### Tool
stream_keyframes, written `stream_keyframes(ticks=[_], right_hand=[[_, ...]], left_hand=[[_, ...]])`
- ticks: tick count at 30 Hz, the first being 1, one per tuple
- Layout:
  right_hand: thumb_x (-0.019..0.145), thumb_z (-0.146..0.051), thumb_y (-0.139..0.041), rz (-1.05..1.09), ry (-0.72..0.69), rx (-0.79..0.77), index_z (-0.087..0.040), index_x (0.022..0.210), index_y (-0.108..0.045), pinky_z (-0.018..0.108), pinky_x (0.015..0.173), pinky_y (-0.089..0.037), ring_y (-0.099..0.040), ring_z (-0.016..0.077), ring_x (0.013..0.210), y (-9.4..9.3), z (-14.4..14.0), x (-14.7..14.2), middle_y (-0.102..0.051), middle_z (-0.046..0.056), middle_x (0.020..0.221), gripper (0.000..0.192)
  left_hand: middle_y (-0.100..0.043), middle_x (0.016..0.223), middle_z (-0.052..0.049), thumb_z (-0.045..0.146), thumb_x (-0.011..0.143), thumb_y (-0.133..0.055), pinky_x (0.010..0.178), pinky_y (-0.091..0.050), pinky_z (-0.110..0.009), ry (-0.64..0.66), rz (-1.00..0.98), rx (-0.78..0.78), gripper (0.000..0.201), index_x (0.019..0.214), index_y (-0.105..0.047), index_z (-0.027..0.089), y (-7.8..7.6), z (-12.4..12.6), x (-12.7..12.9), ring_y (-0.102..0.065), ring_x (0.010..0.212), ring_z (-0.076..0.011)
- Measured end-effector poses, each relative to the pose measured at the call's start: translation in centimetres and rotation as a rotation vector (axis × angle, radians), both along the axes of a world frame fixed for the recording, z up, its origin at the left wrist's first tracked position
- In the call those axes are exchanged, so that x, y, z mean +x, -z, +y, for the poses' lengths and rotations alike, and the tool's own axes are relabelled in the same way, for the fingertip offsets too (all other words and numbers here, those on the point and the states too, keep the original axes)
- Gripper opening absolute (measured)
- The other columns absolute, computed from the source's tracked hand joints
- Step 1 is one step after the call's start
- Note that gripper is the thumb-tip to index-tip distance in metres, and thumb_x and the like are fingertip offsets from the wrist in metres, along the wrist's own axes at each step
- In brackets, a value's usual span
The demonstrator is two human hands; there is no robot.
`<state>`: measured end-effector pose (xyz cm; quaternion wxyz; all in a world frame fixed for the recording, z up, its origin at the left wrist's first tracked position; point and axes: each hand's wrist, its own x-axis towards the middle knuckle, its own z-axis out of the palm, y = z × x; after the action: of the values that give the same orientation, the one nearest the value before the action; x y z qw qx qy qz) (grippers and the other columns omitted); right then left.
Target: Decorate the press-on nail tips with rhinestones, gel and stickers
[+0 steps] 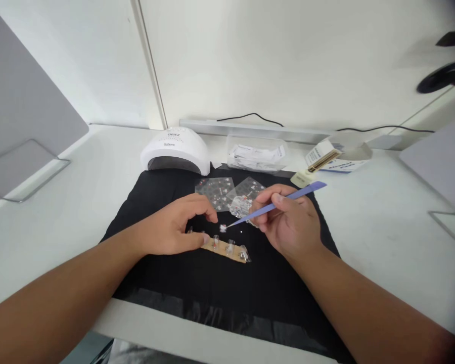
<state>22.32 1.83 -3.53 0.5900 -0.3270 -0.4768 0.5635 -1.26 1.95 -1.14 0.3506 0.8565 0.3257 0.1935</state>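
Note:
My right hand (284, 217) grips purple tweezers (278, 203), their pointed tip angled down to the left. At that tip is a small whitish, partly clear piece (223, 228), perhaps a sticker; whether the tip pinches it I cannot make out. Below it lies a tan strip (222, 247) bearing several clear nail tips (230, 246), some with white or red marks. My left hand (178, 222) arches over the strip's left end, thumb touching it and index finger bent apart. Behind my hands lie clear sticker sheets (215, 193) with small red and white patterns.
A white nail lamp (176, 151) stands at the back left of the black mat (197, 283). Beside it sits a clear plastic box (256, 152) with white packets. Small open cartons (345, 159) are at the back right. Wire stands (41, 189) flank the white table (382, 212).

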Motion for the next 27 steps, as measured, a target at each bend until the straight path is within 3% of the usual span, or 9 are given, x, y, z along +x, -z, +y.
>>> stream_keyframes(ticks=[6,14,21,24,27], right_hand=[[0.079,-0.028,-0.062,0.018,0.018,0.001,-0.020,0.070,-0.069,0.024,0.035,-0.034,-0.045,0.0102,0.033,0.3,0.1,0.1,-0.057,-0.003,0.042,0.014],[0.079,-0.025,-0.060,0.055,0.070,0.071,-0.019,0.072,-0.071,0.022,0.034,-0.033,-0.045,0.0095,0.033,-0.3,-0.3,-0.4,-0.057,-0.003,0.042,0.015],[0.080,-0.024,-0.064,-0.034,0.145,0.273,-0.020,0.073,-0.074,0.023,0.034,-0.034,-0.048,0.0103,0.034,-3.4,-1.3,-0.5,-0.060,-0.001,0.044,0.013],[0.079,-0.027,-0.067,-0.050,0.146,0.319,-0.021,0.071,-0.075,0.024,0.035,-0.036,-0.050,0.0115,0.035,-5.2,-1.8,0.3,-0.060,-0.001,0.044,0.012],[0.080,-0.031,-0.069,-0.075,0.151,0.335,-0.022,0.071,-0.076,0.025,0.036,-0.037,-0.049,0.0110,0.034,-5.7,-2.3,1.8,-0.061,-0.001,0.045,0.015]], left_hand=[[-0.065,0.101,-0.007,0.030,0.078,-0.071,0.092,-0.039,-0.041,0.056,0.153,0.121,0.031,0.105,-0.064,0.017,0.1,-0.7,1.4,-0.058,0.098,-0.0253],[-0.067,0.106,-0.009,0.036,0.077,-0.073,0.092,-0.037,-0.045,0.057,0.249,0.243,0.040,0.111,-0.065,0.015,0.1,-1.1,1.4,-0.059,0.102,-0.0285],[-0.068,0.108,-0.009,0.043,0.077,-0.075,0.089,-0.038,-0.045,0.053,0.262,0.314,0.048,0.115,-0.066,0.016,0.2,-1.3,1.1,-0.060,0.105,-0.0308],[-0.069,0.112,-0.008,0.044,0.078,-0.074,0.092,-0.038,-0.044,0.041,0.271,0.359,0.049,0.118,-0.064,0.017,0.2,-1.5,1.1,-0.060,0.108,-0.0292],[-0.068,0.118,-0.008,0.044,0.080,-0.072,0.095,-0.037,-0.045,0.035,0.279,0.382,0.048,0.119,-0.064,0.017,0.0,-1.6,1.2,-0.060,0.111,-0.0282]])
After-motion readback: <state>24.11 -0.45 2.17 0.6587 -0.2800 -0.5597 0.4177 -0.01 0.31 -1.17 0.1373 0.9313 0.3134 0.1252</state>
